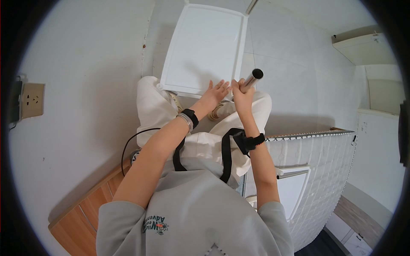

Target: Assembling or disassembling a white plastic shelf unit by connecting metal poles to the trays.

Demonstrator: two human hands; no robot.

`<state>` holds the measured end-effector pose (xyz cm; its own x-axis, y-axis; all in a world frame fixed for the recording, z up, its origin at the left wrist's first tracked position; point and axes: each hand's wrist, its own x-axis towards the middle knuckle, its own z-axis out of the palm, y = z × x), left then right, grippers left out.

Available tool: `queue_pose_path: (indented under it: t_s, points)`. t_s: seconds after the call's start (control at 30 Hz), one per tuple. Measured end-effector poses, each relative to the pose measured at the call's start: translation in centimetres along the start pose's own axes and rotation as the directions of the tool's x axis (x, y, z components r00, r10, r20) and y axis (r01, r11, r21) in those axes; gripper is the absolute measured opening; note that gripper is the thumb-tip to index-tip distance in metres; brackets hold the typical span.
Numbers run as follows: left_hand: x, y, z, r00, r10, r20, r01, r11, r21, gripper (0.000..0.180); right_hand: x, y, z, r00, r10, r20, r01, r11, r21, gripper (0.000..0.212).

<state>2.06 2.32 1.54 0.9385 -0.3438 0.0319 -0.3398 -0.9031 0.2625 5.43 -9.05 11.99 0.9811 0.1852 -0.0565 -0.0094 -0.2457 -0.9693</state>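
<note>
My right hand (243, 99) is wrapped round a shiny metal tube (251, 81), whose dark open end tilts up and away from me. Close beside it, my left hand (215, 94) is open, fingers stretched out over the near edge of a white rectangular shelf panel (205, 47). The panel has a raised rim and rounded corner pieces, and it stands in front of my knees. At its far right corner another metal tube (252, 6) is partly visible. I cannot tell whether the held tube touches the panel.
To my right is a quilted mattress (324, 162) with a second white panel (295, 192) and a metal tube (292, 174) on it. A wall with a socket plate (33, 100) rises at left, above a wooden board (92, 209). A black cable (127, 145) curves beside my leg.
</note>
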Motion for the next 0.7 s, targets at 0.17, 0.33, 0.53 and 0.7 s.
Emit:
queue_pose_path:
  t_s: [0.17,0.33,0.53,0.7]
  points:
    - [0.2,0.2,-0.4,0.999,-0.010,0.044,0.007,0.997,0.080,0.046,-1.8,2.8,-0.2,0.989,-0.060,-0.138,0.080,0.986,0.144,0.035]
    - [0.1,0.2,-0.4,1.000,-0.007,0.021,0.005,0.995,0.098,0.046,-2.4,2.2,-0.1,0.983,-0.061,-0.175,0.096,0.976,0.194,0.036]
    - [-0.2,0.0,0.4,0.999,-0.001,-0.032,0.002,0.999,0.051,0.046,-1.7,2.3,-1.0,0.994,-0.068,-0.081,0.086,0.967,0.242,0.034]
    - [-0.2,0.4,0.4,0.997,0.009,-0.073,-0.007,1.000,0.024,0.045,-0.7,2.5,-2.0,0.997,-0.071,-0.027,0.075,0.938,0.339,0.033]
